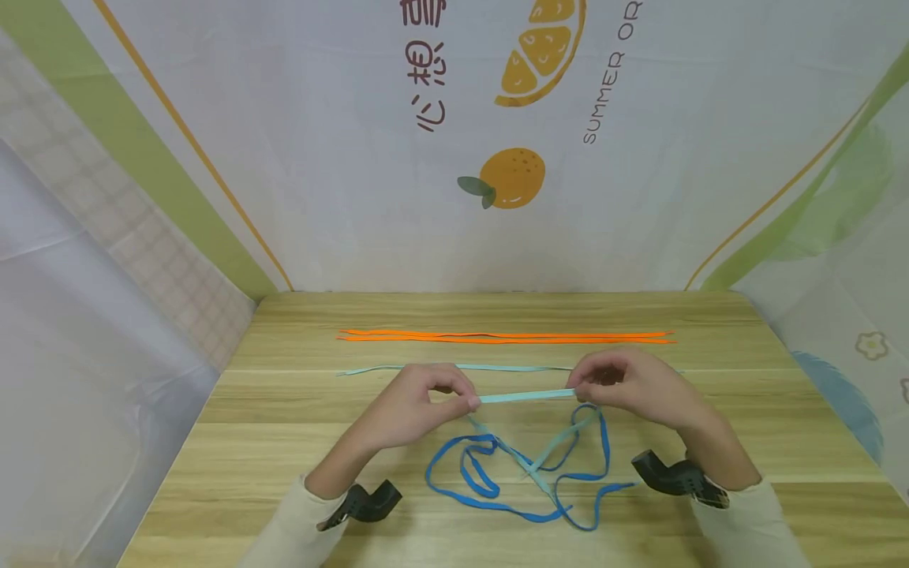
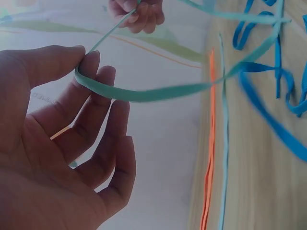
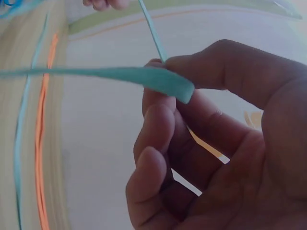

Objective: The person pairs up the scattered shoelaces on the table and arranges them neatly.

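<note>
A flat mint-green shoelace is stretched between both hands above the table. My left hand pinches it between thumb and index finger, the other fingers loosely bent apart. At the other end of the taut stretch, my right hand pinches the same lace between thumb and forefinger. From each hand a loose length hangs down, and the two lengths cross over a blue shoelace. That blue lace lies in loose loops on the table in front of me.
Behind the hands, a second mint-green lace lies straight across the wooden table. Farther back, orange laces lie side by side. A white printed cloth hangs at the table's back edge.
</note>
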### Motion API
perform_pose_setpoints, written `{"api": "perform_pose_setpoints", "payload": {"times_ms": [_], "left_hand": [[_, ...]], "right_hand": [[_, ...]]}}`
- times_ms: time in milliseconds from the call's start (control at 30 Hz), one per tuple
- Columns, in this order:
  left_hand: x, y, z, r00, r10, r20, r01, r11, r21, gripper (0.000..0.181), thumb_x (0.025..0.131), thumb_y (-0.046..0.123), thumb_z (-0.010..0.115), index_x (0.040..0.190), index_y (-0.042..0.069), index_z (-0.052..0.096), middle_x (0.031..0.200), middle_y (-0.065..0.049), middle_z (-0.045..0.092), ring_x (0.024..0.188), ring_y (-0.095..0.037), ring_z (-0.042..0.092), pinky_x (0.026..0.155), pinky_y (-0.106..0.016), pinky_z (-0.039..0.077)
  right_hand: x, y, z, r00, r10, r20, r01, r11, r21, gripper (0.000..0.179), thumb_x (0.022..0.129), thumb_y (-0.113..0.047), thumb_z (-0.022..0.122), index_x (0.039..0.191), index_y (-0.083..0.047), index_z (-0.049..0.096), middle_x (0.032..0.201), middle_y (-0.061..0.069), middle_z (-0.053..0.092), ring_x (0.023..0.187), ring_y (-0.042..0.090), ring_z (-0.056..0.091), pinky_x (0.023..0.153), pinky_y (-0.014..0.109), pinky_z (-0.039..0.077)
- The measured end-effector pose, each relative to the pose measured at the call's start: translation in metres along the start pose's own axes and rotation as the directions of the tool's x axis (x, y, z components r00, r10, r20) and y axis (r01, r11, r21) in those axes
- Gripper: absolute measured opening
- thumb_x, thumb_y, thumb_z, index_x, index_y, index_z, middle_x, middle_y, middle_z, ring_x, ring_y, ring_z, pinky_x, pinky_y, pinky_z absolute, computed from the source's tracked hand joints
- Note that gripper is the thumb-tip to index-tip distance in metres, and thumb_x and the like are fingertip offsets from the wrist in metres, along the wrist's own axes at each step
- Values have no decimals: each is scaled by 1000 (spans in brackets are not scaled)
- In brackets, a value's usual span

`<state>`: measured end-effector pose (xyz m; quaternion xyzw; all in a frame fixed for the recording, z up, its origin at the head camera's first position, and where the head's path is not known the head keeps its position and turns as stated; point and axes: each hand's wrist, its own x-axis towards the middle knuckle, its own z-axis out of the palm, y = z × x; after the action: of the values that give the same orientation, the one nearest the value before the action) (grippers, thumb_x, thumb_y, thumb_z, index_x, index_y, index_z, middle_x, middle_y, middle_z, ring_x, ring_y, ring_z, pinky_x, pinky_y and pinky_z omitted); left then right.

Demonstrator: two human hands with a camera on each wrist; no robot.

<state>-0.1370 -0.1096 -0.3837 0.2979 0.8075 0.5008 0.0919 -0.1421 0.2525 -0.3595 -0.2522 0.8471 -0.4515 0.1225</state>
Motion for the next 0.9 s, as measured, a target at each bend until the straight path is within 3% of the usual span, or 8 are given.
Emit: {"api": "perform_pose_setpoints", "payload": {"times_ms": [200,500,767,900], "left_hand": [[-3,3,-12,1000,-5,-24,4,1000,-31,9,106,20,75,102,21,84,105,9,77,105,-17,71,101,-46,55],[-11,4,-38,997,-14,-80,11,999,-42,13,107,20,74,98,21,83,107,3,76,107,-22,70,97,-45,57],[-18,-5,-60,985,-96,-143,93,995,-31,11,106,21,75,100,17,84,111,1,76,108,-26,69,95,-43,56],[-20,-13,-70,980,-117,-163,112,993,-38,12,106,19,75,101,14,84,113,-2,76,109,-26,69,94,-38,55]], "right_hand": [[-9,5,-18,998,43,-41,-42,999,19,9,105,-10,74,111,-9,81,106,-1,76,93,23,69,82,31,58],[-20,13,-38,991,22,-129,-21,1000,3,11,106,-6,73,112,-7,81,105,0,79,94,20,72,84,27,57],[-25,27,-52,986,-16,-168,21,999,32,17,106,2,68,114,-4,81,107,-2,80,97,15,73,86,23,57],[-29,35,-58,980,14,-198,-4,999,51,16,107,2,67,115,-2,81,106,-2,79,96,15,73,85,22,56]]}}
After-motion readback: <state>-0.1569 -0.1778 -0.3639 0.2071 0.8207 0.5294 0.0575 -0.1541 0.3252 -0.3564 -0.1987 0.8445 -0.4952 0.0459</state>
